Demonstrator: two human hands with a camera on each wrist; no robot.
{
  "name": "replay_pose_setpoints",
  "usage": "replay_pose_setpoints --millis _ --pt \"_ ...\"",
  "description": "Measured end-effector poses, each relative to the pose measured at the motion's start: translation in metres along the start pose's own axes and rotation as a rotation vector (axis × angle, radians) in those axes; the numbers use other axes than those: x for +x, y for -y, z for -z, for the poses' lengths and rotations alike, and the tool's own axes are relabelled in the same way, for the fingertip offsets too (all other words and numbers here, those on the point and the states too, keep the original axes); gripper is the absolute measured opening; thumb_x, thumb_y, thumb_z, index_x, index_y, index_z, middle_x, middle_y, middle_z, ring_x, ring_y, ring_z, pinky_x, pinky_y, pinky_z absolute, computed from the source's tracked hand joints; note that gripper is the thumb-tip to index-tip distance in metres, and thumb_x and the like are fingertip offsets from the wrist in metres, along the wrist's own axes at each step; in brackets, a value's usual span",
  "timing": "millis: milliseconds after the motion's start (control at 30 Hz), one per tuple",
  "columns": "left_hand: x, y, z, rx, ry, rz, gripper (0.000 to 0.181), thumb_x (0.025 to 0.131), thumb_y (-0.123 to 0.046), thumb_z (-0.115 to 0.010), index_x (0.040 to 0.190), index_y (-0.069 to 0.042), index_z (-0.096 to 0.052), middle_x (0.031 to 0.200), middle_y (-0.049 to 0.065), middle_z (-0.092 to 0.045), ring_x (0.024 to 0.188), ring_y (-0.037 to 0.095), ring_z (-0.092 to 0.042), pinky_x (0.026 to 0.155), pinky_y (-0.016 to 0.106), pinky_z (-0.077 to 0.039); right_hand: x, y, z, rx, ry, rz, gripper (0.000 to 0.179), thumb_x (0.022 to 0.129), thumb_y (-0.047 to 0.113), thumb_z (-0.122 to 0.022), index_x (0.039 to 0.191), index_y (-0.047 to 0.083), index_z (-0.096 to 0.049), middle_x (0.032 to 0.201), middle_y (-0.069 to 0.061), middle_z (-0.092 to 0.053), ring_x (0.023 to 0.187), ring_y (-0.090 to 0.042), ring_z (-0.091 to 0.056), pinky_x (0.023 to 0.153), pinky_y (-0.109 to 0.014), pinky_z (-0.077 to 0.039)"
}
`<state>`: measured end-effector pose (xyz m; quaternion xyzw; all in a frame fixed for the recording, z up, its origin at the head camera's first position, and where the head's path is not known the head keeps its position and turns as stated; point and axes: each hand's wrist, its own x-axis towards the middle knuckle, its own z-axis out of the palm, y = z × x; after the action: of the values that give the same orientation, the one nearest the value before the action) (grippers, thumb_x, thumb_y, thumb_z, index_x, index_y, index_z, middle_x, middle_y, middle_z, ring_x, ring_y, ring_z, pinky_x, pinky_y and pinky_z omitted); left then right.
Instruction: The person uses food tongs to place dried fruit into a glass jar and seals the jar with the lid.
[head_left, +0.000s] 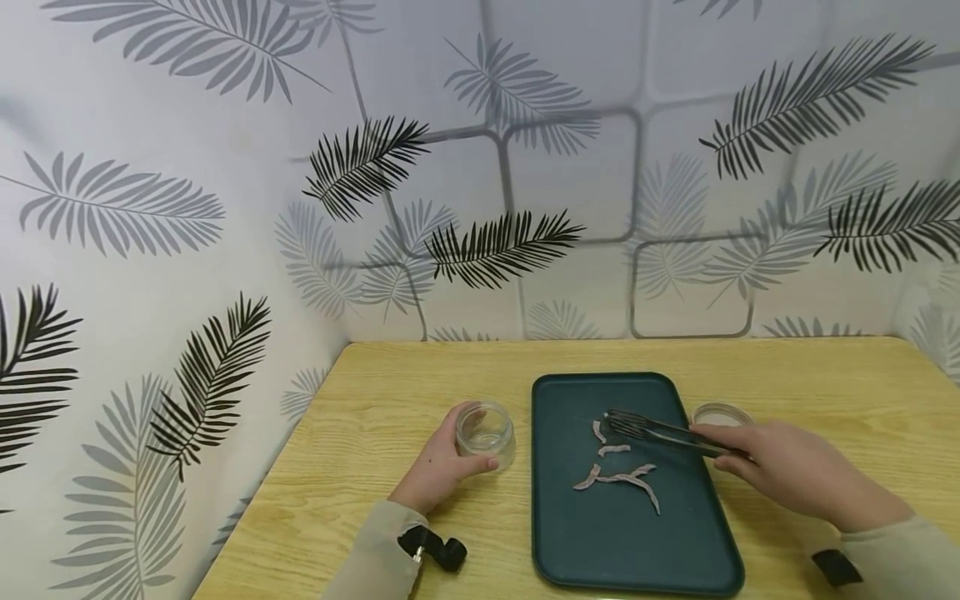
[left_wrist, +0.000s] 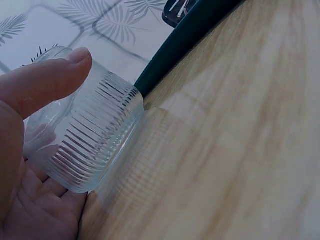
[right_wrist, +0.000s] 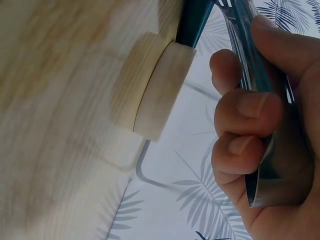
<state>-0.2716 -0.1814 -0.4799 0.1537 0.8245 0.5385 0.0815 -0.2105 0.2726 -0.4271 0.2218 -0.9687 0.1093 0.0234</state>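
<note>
My left hand grips a clear glass jar, thumb on the near side and fingers behind it. In the left wrist view the ribbed lower wall of the jar sits at the table surface, its open mouth upward. My right hand holds metal tongs, fingers curled round the handle. The tongs' tips hang over the dark green tray, close to a short pinkish strip; whether they touch it I cannot tell. Several more pinkish-grey strips lie below on the tray.
A round wooden lid lies on the table just right of the tray, partly behind my right hand in the head view. The light wood table meets a leaf-patterned wall at the back and left.
</note>
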Motion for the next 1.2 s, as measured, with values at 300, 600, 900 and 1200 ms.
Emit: replay_pose_setpoints --millis 300,600,900,1200 --pt "0.001 0.001 -0.001 0.020 -0.012 0.003 0.091 0.082 -0.036 -0.087 0.156 -0.028 -0.035 0.150 0.000 -0.047 0.136 0.024 -0.044 0.110 0.053 -0.033 0.001 0.003 0.003 -0.010 -0.097 0.038 0.044 0.092 0.031 -0.075 0.135 0.026 -0.068 0.105 0.000 -0.074 0.073 -0.011 -0.065 0.060 -0.039 -0.051" --pt "0.001 0.003 -0.001 -0.017 -0.006 -0.004 0.093 0.082 -0.032 -0.087 0.158 -0.025 -0.032 0.152 0.001 -0.046 0.137 0.025 -0.044 0.110 0.055 -0.032 0.004 0.014 0.006 -0.036 -0.136 0.055 0.045 0.093 0.029 -0.075 0.137 0.029 -0.066 0.117 -0.002 -0.072 0.080 -0.012 -0.067 0.062 -0.037 -0.051" --pt "0.000 0.002 0.001 -0.004 0.003 -0.004 0.093 0.081 -0.037 -0.087 0.157 -0.025 -0.034 0.152 -0.001 -0.047 0.137 0.022 -0.044 0.111 0.051 -0.033 0.013 0.031 0.013 -0.047 -0.157 0.122 0.051 0.092 0.030 -0.075 0.142 0.032 -0.062 0.110 0.004 -0.071 0.086 -0.015 -0.068 0.065 -0.037 -0.053" --pt "0.000 0.000 -0.001 0.003 -0.005 -0.009 0.091 0.082 -0.035 -0.086 0.156 -0.025 -0.034 0.150 0.002 -0.047 0.135 0.024 -0.045 0.110 0.052 -0.034 0.028 0.052 0.019 -0.011 -0.137 0.169 0.051 0.095 0.030 -0.072 0.144 0.031 -0.059 0.112 0.003 -0.073 0.082 -0.009 -0.067 0.062 -0.033 -0.049"
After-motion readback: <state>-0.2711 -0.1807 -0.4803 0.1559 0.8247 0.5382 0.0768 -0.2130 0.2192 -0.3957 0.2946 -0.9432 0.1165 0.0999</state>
